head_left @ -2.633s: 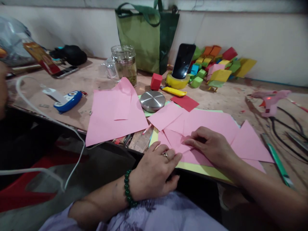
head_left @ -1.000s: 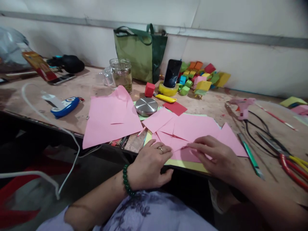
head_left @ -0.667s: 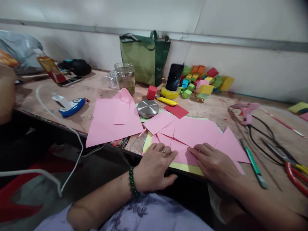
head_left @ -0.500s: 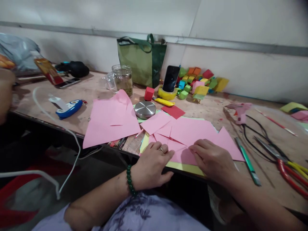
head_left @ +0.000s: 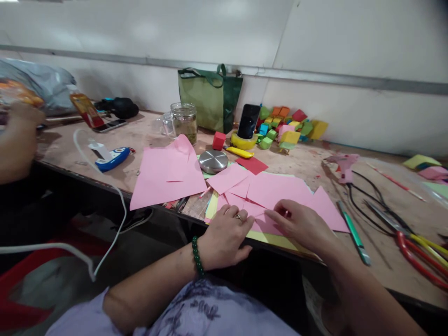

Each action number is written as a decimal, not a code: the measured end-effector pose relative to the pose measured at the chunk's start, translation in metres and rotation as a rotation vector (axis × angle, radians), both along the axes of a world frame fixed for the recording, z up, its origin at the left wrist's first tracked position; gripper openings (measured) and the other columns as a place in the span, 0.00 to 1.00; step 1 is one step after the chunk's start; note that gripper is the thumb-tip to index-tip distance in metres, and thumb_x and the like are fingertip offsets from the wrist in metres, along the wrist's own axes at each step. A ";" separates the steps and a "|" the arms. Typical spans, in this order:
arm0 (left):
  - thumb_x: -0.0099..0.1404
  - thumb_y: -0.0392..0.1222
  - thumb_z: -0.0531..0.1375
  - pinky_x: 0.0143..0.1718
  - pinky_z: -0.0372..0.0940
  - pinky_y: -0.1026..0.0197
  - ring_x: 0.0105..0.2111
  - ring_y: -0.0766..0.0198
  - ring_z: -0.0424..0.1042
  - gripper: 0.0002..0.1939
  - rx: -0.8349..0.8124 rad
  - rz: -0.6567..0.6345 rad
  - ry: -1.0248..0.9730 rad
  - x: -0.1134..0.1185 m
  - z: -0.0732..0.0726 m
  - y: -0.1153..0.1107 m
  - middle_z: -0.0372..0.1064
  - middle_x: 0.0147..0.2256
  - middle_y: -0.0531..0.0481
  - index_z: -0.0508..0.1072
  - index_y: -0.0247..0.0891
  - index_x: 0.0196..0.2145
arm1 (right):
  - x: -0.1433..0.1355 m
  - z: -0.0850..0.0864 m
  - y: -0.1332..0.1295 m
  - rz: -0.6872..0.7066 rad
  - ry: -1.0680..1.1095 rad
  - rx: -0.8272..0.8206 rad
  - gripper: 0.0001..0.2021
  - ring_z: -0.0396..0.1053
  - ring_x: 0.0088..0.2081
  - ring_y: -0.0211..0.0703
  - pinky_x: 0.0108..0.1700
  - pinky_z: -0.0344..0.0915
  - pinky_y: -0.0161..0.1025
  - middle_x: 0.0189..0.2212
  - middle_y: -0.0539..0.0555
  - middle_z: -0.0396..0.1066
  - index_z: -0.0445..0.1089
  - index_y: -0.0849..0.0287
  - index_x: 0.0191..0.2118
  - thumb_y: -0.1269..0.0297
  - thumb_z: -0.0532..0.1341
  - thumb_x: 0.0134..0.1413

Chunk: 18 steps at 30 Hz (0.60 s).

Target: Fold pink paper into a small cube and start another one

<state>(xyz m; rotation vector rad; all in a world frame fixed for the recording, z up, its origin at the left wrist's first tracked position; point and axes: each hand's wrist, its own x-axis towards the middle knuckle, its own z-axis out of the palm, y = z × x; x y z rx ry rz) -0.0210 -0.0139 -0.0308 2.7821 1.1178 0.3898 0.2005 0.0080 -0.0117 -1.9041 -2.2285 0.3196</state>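
My left hand [head_left: 226, 235] rests on the front edge of the pink paper [head_left: 290, 186], its thumb held apart over the table edge. It wears a ring and a green bead bracelet. My right hand [head_left: 303, 226] touches the same paper with its fingertips, a small gap showing between the digits. Between the hands lie overlapping pink pieces with cut or folded edges; which piece each fingertip presses cannot be made out. A smaller pink piece [head_left: 229, 178] is on top. Yellow sheets [head_left: 280, 241] stick out underneath.
Left of the stack are another pink sheet [head_left: 168, 175] and a round metal lid [head_left: 213, 161]. A glass mug [head_left: 184, 125], phone [head_left: 248, 121] and paper cubes [head_left: 280, 123] stand behind. A glue gun [head_left: 345, 167], cutter [head_left: 353, 233] and scissors [head_left: 402, 235] lie right. Another person's hand [head_left: 26, 116] is far left.
The view has shifted slightly. My right hand's fingers have moved a little left over the paper and parted somewhat. My left hand stays at the paper's edge. The other person's hand now shows near an orange packet.
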 end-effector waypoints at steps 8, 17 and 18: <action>0.59 0.49 0.59 0.50 0.58 0.48 0.45 0.50 0.61 0.28 0.011 -0.007 -0.026 -0.003 -0.002 0.001 0.66 0.45 0.42 0.64 0.33 0.55 | -0.014 -0.002 0.019 -0.123 0.001 -0.127 0.19 0.66 0.25 0.42 0.25 0.52 0.36 0.25 0.52 0.73 0.69 0.56 0.27 0.43 0.60 0.47; 0.59 0.48 0.59 0.58 0.52 0.46 0.51 0.52 0.62 0.26 -0.049 -0.003 -0.133 -0.013 -0.007 -0.009 0.65 0.51 0.41 0.64 0.36 0.53 | 0.011 -0.006 0.022 -0.012 0.149 -0.061 0.12 0.69 0.30 0.43 0.31 0.61 0.37 0.29 0.55 0.74 0.71 0.61 0.35 0.59 0.55 0.55; 0.59 0.48 0.59 0.58 0.52 0.46 0.52 0.52 0.62 0.26 -0.051 -0.003 -0.140 -0.014 -0.008 -0.009 0.65 0.52 0.41 0.64 0.36 0.53 | 0.010 -0.004 0.021 -0.022 0.143 -0.051 0.12 0.70 0.30 0.44 0.31 0.61 0.38 0.29 0.56 0.75 0.71 0.61 0.36 0.58 0.55 0.55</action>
